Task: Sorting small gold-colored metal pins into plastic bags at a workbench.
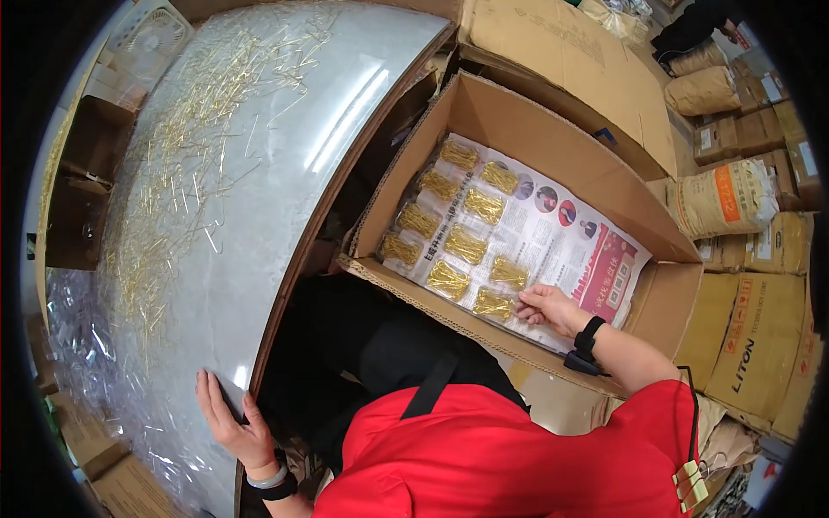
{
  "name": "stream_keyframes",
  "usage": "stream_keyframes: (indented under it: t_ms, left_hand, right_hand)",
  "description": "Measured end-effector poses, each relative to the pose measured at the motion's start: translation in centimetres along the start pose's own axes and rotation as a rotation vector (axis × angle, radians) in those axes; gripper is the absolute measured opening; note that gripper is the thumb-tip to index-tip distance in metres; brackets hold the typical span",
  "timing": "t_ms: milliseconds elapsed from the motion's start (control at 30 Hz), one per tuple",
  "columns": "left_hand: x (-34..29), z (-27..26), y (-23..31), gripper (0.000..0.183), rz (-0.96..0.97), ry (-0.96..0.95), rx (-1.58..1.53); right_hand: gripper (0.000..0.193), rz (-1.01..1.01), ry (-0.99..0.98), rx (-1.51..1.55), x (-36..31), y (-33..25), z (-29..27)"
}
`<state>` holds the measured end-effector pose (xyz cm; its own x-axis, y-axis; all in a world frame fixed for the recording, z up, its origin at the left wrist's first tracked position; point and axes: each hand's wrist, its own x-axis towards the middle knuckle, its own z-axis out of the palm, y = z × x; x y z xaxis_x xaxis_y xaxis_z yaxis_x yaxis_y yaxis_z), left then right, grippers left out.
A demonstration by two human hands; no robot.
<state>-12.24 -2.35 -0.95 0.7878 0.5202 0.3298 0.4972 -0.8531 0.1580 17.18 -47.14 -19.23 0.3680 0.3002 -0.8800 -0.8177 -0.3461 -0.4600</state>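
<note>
My left hand [235, 432] rests at the near right edge of the grey tabletop [268, 190], fingers stretched out and thumb apart. A dark flat patch shows between thumb and fingers; I cannot tell what it is. Inside an open cardboard box [535, 112], my right hand [551, 311] has its fingers curled together beside the nearest bundle of gold wire hooks [494, 304]. What its fingertips pinch, if anything, is hidden. Several more bundles [466, 244] lie in rows on a printed newspaper sheet [553, 226] covering the box bottom. Loose gold hooks [190, 129] are strewn over the tabletop's left part.
Clear plastic bags [112, 388] heap up left of the tabletop. A white fan [155, 36] stands at the far left corner. Stacked cartons [751, 345] and a filled sack [724, 198] stand to the right. Another person in dark clothes [695, 33] is at the far right.
</note>
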Motion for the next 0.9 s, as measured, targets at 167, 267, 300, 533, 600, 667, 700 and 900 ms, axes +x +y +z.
stream_keyframes:
  t_ms: [167,267,300,533,600,667,700,900]
  left_hand:
    - [0.0,0.0,-0.2,0.052,0.01,-0.007,0.017]
    - [0.1,-0.1,0.0,0.052,0.009,-0.008,0.034]
    - [0.1,-0.1,0.1,0.053,0.012,-0.007,0.033]
    - [0.1,-0.1,0.1,0.053,0.012,0.003,0.06]
    - [0.1,-0.1,0.1,0.054,0.013,0.005,0.065]
    - [0.1,-0.1,0.0,0.054,0.015,0.007,0.066]
    - [0.1,-0.1,-0.1,0.054,0.02,0.007,0.064]
    - [0.0,0.0,-0.1,0.054,0.018,0.016,0.052]
  right_hand:
    - [0.023,-0.01,-0.017,-0.14,-0.6,0.3,0.8]
    - [0.023,-0.002,-0.041,-0.208,-0.3,0.2,0.5]
    - [0.024,0.0,-0.05,-0.231,-0.2,0.3,0.3]
    - [0.027,-0.051,-0.069,-0.279,0.4,0.0,-0.3]
    - [0.028,-0.095,-0.038,-0.322,0.8,-0.6,-0.3]
    - [0.027,-0.073,-0.046,-0.326,1.0,-0.7,-0.4]
    - [0.027,-0.064,-0.051,-0.328,1.1,-0.8,-0.3]
    - [0.025,-0.023,-0.102,-0.335,0.5,-1.6,0.3]
